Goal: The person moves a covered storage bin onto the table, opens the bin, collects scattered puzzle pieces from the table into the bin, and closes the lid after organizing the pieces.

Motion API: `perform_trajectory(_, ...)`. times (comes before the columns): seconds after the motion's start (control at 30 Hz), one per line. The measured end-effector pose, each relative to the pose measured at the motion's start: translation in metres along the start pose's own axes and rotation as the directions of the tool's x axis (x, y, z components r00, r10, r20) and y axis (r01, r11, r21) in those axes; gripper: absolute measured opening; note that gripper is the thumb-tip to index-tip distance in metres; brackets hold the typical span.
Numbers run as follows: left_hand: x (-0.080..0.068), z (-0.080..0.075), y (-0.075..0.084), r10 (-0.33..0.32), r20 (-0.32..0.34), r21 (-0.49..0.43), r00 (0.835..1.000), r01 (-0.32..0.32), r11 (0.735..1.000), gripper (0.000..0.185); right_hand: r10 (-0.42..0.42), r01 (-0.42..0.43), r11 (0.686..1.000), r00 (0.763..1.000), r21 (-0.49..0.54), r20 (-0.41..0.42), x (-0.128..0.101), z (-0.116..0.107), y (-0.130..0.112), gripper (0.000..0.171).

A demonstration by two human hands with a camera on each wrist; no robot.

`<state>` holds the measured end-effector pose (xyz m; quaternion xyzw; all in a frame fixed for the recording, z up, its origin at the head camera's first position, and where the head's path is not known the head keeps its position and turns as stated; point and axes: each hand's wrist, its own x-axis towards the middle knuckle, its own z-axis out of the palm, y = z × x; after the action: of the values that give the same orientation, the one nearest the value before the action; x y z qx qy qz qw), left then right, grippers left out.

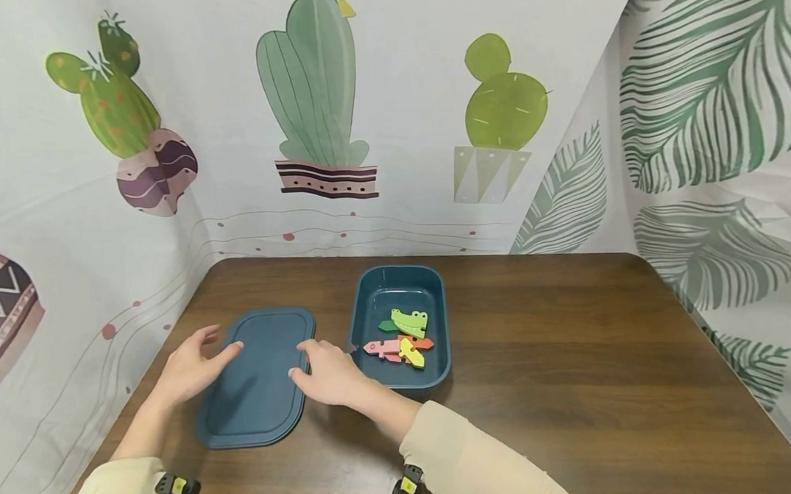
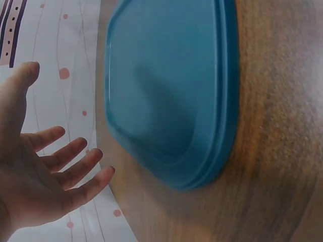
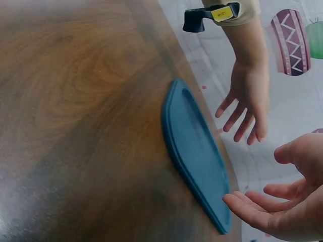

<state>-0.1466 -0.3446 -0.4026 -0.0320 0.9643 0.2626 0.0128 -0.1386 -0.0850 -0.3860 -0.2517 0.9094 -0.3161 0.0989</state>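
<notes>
A dark blue rectangular lid (image 1: 262,382) with rounded corners lies flat on the table. My left hand (image 1: 191,366) hovers by its left edge, fingers spread and holding nothing. In the left wrist view that hand (image 2: 55,171) shows its palm, apart from the lid (image 2: 166,75). Over the lid's right edge is my right hand (image 1: 328,371), fingers loosely bent, with nothing in its grasp. Just right of it stands a matching blue box (image 1: 397,282), uncovered. Inside lie a light green crocodile-shaped piece (image 1: 410,322), a pink piece (image 1: 381,348) and a yellow piece (image 1: 411,354).
Also in the box are an orange piece (image 1: 426,342) and a dark green piece (image 1: 387,325). The brown wooden table (image 1: 573,372) extends far to the right. A white cloth (image 1: 410,128) printed with cacti and leaves hangs behind and beside it.
</notes>
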Motion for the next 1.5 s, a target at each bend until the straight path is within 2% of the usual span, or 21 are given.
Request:
perform_trajectory(0.13, -0.001, 0.001, -0.003, -0.014, 0.006, 0.006, 1.0, 0.014, 1.0, 0.085, 0.031, -0.031, 0.999, 1.0, 0.02, 0.001, -0.001, 0.007, 0.001, 0.045)
perform_trajectory(0.2, -0.002, 0.0, -0.004, -0.022, 0.012, 0.013, 1.0, 0.022, 1.0, 0.086, 0.036, -0.036, 0.999, 0.999, 0.017, -0.024, -0.001, 0.013, 0.003, 0.045)
perform_trajectory(0.37, -0.003, 0.0, -0.006, -0.04, 0.029, 0.027, 0.999, 0.039, 0.999, 0.087, 0.08, -0.077, 0.994, 0.996, 0.071, -0.042, -0.004, 0.017, 0.001, 0.047)
perform_trajectory(0.63, -0.007, 0.002, -0.011, -0.092, 0.04, 0.036, 0.995, 0.091, 0.995, 0.087, 0.215, -0.206, 0.966, 0.976, 0.158, -0.04, -0.003, 0.026, 0.002, 0.052)
perform_trajectory(0.8, -0.008, 0.003, -0.013, -0.124, 0.049, 0.043, 0.991, 0.122, 0.992, 0.087, 0.235, -0.218, 0.948, 0.971, 0.23, -0.049, -0.001, 0.032, 0.002, 0.053)
perform_trajectory(1.07, -0.012, 0.004, -0.016, -0.166, 0.062, 0.073, 0.984, 0.161, 0.984, 0.088, 0.299, -0.271, 0.92, 0.952, 0.284, -0.062, 0.0, 0.039, 0.003, 0.053)
perform_trajectory(1.5, -0.012, 0.011, -0.023, -0.169, 0.069, 0.088, 0.983, 0.163, 0.983, 0.08, 0.358, -0.318, 0.882, 0.932, 0.346, -0.056, 0.003, 0.044, 0.005, 0.052)
